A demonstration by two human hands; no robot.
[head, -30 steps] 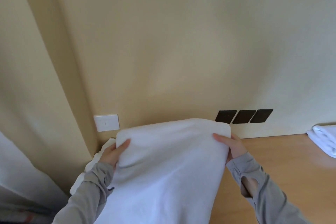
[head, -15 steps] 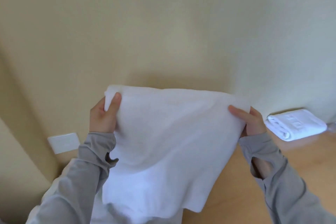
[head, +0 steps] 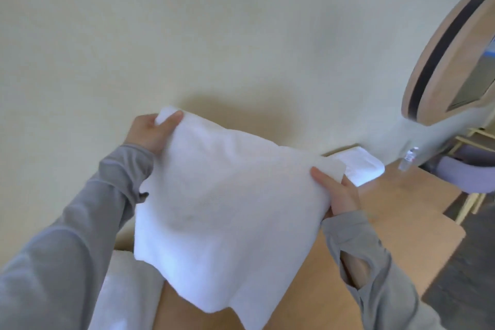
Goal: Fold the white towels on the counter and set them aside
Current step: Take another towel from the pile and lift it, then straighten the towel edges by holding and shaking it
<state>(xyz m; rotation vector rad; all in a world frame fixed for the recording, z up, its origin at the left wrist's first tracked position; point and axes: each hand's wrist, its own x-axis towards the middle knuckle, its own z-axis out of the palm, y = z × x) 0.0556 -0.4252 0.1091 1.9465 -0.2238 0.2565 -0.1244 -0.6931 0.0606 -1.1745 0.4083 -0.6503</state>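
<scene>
Left hand [head: 150, 132] grip pinches towel [head: 222, 209] by top corner; it hangs spread in air, w/ right hand [head: 338, 193] grip pinching other corner. Folded towel [head: 359, 166] lies beyond on surface [head: 401, 222]. Step: opening out for fold. Next prob. needs corners brought together evenly, edges matched.

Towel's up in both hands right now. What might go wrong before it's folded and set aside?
1. The left hand and right hand each pinch only a top corner of the towel; a slip would drop that side and spoil the fold.
2. Its lower edge hangs over the unfolded towel below and may drag it.
3. Swinging toward the folded towel might knock the water bottle beyond it.
</scene>
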